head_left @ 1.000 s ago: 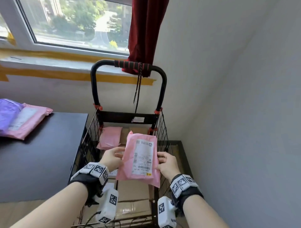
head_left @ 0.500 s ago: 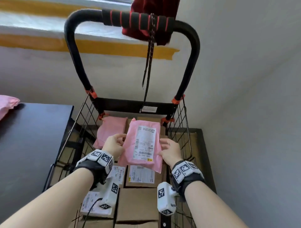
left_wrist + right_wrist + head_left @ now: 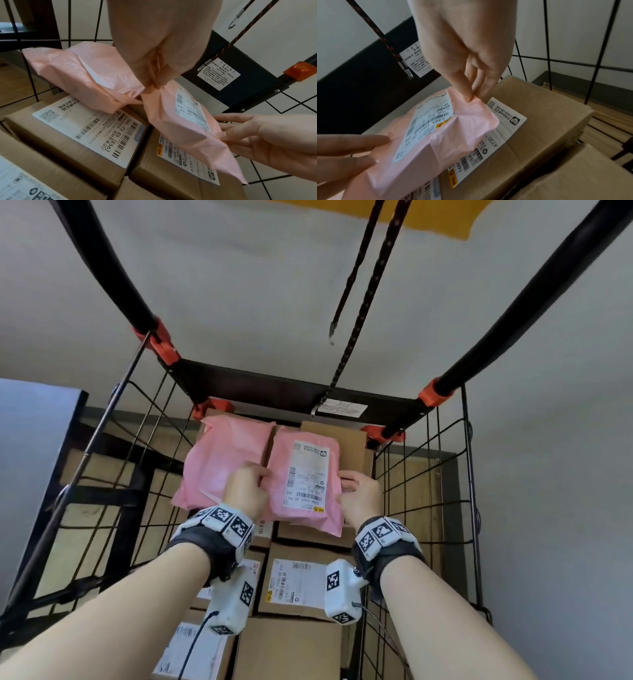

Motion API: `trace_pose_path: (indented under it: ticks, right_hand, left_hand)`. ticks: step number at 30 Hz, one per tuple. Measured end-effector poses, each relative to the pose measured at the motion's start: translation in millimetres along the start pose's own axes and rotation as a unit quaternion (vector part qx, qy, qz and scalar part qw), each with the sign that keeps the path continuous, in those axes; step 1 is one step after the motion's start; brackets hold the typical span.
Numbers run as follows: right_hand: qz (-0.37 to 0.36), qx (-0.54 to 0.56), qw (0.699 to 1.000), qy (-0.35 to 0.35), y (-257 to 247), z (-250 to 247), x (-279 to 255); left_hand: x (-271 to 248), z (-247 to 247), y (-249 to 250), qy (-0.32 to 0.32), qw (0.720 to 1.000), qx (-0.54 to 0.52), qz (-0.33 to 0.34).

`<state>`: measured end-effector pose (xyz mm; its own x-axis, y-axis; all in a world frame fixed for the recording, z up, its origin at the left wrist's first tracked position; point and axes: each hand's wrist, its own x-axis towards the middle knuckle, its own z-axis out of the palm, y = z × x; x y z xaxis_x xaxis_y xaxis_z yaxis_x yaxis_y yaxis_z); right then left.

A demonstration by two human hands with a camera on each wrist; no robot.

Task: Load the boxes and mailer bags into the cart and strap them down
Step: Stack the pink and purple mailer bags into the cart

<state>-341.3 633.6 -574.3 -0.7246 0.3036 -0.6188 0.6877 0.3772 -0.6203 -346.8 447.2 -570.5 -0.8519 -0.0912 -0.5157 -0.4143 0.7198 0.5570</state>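
Both hands hold a pink mailer bag (image 3: pixel 305 477) with a white label inside the black wire cart (image 3: pixel 424 474), low over the cardboard boxes (image 3: pixel 294 587). My left hand (image 3: pixel 245 491) pinches its left edge; in the left wrist view the pinch (image 3: pixel 154 83) sits at the bag's (image 3: pixel 181 121) corner. My right hand (image 3: pixel 359 496) pinches the right edge; thumb and fingers (image 3: pixel 467 92) nip the plastic (image 3: pixel 453 128). A second pink mailer bag (image 3: pixel 222 460) lies on the boxes at the back left. A black bungee strap (image 3: pixel 363 296) with hooks hangs from the handle.
The cart's handle posts (image 3: pixel 520 292) rise on both sides, with orange clips (image 3: pixel 436 395) at their feet. A dark table (image 3: pixel 30 446) stands left of the cart. The wall is close on the right.
My head has leaned in over the cart. Both hands have carried the labelled pink bag forward and down, to beside the other pink bag at the back of the cart.
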Motion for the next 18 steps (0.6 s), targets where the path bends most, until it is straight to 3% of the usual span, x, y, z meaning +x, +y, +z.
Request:
trace_pose_path:
  ticks: [4, 7, 12, 15, 18]
  right_hand:
    - [0.044, 0.039, 0.996, -0.062, -8.1, 2.3, -2.4]
    - [0.038, 0.029, 0.996, -0.081, -11.9, -0.3, -10.1]
    - [0.004, -0.094, 0.993, -0.077, -22.4, -14.1, -45.7]
    - [-0.043, -0.178, 0.978, -0.101, -30.1, -26.8, -84.6]
    - [-0.082, -0.251, 0.958, -0.109, -36.5, -40.9, -136.2]
  left_hand:
    - [-5.0, -2.1, 4.9, -0.042, 0.998, 0.039, -0.02]
    - [-15.7, -7.7, 11.1, -0.044, 0.998, 0.018, -0.03]
    - [-52.4, -29.7, 20.3, -0.069, 0.997, 0.024, -0.032]
    - [-89.3, -46.8, 23.3, -0.116, 0.988, 0.097, -0.016]
    - [-139.8, -63.5, 25.2, -0.117, 0.982, 0.15, 0.01]
